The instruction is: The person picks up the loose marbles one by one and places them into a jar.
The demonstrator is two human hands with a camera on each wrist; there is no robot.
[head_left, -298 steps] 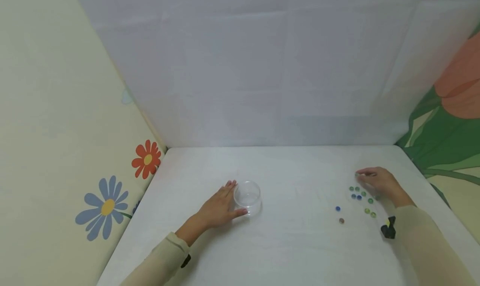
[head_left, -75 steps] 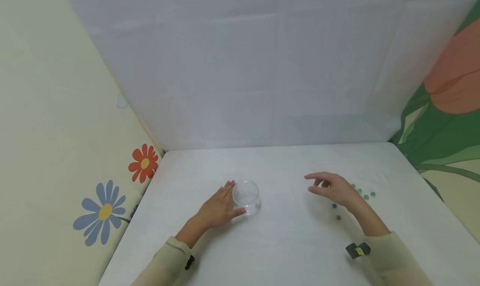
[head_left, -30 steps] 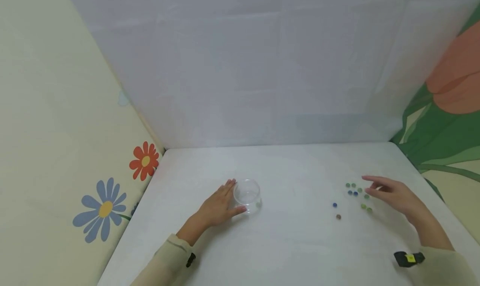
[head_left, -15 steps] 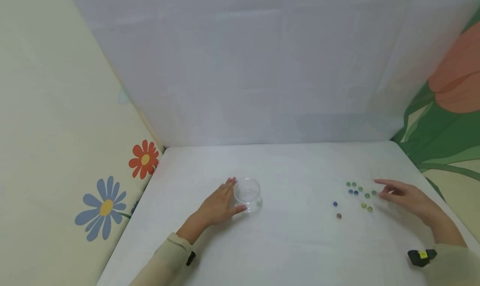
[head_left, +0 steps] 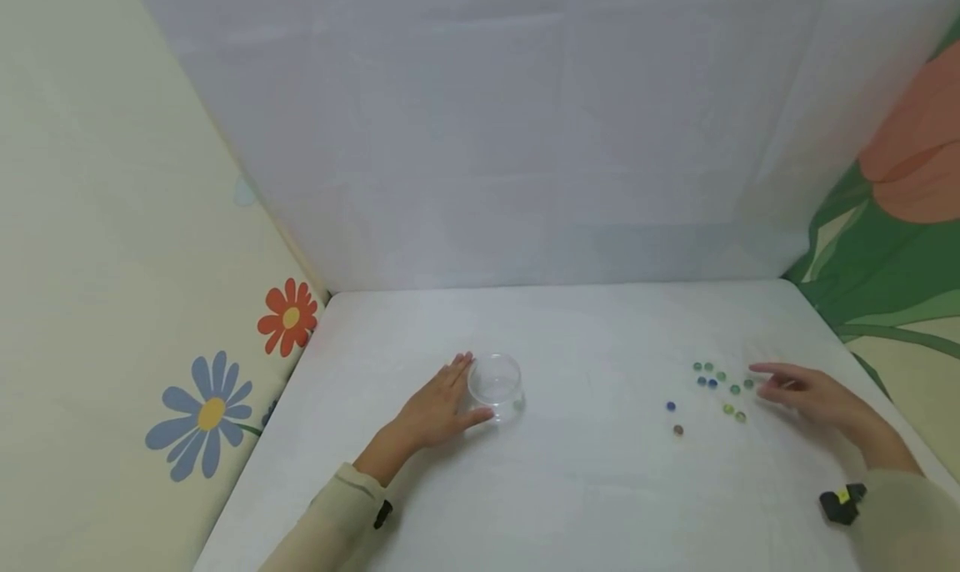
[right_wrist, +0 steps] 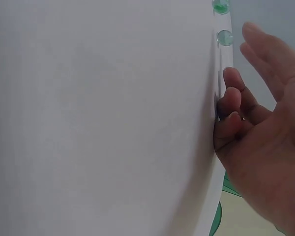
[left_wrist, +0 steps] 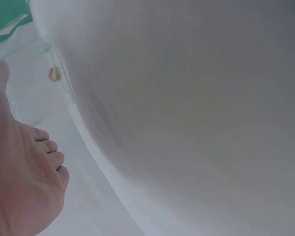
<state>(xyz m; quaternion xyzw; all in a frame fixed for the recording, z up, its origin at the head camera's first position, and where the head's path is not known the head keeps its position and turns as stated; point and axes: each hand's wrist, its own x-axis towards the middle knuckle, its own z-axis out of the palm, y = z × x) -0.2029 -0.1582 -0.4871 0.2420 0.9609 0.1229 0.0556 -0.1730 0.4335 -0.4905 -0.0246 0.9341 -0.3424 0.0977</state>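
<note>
In the head view my left hand [head_left: 435, 409] rests against a clear round container [head_left: 495, 401], fingers straight along its left side and thumb at its front. A pale spot shows low in its right wall. In the left wrist view, an orange-and-white swirled marble [left_wrist: 54, 74] appears within the container's outline. My right hand [head_left: 813, 397] hovers low at the right with index finger and thumb extended and the other fingers bent. The thumb tip is close to a green marble [head_left: 748, 383]; in the right wrist view a gap separates the fingertips from a clear green marble [right_wrist: 225, 38].
Left of my right hand lie several green marbles [head_left: 722, 376], blue marbles [head_left: 712, 383] and yellow-green marbles [head_left: 728, 408]. A lone blue marble [head_left: 671, 406] and a brown marble [head_left: 678, 430] sit nearer the container. A white cloth covers the table [head_left: 585, 472]; a white backdrop [head_left: 510, 138] rises behind.
Earlier my right hand pinched at the marbles' far side, then hung over mid-table; now it is back at their right. A pale spot has appeared in the container. My left hand stays put.
</note>
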